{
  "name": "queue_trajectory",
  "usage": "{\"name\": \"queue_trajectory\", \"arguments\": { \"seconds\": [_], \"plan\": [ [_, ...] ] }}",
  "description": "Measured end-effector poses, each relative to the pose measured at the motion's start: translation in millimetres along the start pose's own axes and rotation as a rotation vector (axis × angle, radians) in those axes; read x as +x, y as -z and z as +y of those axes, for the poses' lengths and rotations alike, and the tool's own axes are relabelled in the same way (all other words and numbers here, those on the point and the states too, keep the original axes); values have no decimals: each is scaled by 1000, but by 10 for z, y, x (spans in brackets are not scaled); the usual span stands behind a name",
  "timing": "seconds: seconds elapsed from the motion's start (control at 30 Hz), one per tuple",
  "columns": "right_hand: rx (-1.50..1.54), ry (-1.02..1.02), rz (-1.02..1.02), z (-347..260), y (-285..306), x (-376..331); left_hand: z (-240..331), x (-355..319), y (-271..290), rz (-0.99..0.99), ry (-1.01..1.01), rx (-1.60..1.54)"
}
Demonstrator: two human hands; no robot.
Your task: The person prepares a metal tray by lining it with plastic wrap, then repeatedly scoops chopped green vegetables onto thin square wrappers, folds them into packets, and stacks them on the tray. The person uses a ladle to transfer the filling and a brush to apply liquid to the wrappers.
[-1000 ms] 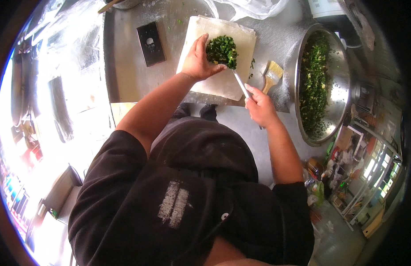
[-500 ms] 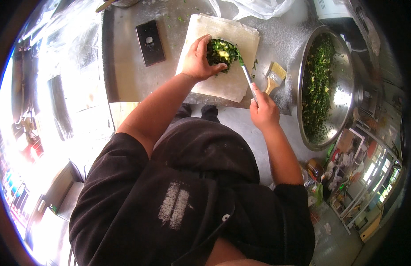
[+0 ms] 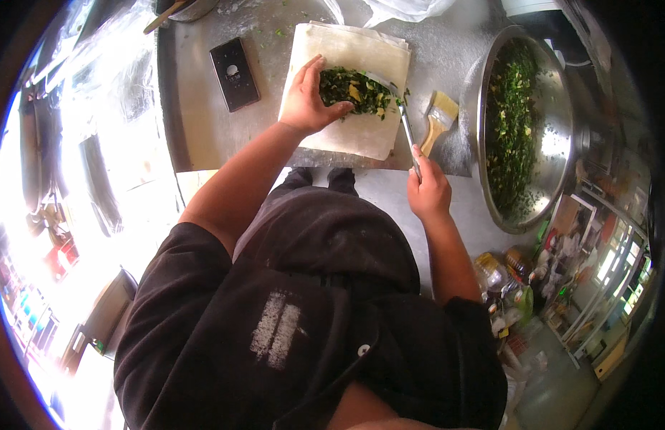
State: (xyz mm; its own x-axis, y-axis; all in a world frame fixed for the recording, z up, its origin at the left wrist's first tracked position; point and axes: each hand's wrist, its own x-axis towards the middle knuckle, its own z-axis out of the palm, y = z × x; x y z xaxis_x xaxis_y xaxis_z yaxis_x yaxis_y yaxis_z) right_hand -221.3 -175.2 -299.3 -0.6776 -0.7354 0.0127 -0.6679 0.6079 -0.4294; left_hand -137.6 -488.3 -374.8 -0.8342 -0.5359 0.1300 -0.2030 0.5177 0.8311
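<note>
On the pale sheets (image 3: 339,140), chopped greens (image 3: 354,93) lie with their long axis running left to right. The left hand (image 3: 309,104), nearer, cups their left end, thumb and fingers apart; the right hand (image 3: 428,190) grips a utensil (image 3: 408,129), its head at their far right edge.

No words or numbers could be read. Faint light marks were shown on the smartphone (image 3: 234,84) screen, below a pale round icon; too small to be resolved. Two pale speckled bars were seen on the black top (image 3: 276,330). Packages (image 3: 492,274) at lower right were blurred.
</note>
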Motion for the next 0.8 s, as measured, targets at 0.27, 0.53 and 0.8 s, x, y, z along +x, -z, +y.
{"name": "queue_trajectory", "arguments": {
  "seconds": [0.27,0.53,0.8],
  "plan": [
    [9,23,39,-177,155,132,133,-117,136,-37,238,-90],
    [893,-351,-465,-413,430,406,143,-136,121,-39,295,-188],
    [988,-674,-636,-411,432,458,70,-184,92,-34,318,-351]
  ]
}}
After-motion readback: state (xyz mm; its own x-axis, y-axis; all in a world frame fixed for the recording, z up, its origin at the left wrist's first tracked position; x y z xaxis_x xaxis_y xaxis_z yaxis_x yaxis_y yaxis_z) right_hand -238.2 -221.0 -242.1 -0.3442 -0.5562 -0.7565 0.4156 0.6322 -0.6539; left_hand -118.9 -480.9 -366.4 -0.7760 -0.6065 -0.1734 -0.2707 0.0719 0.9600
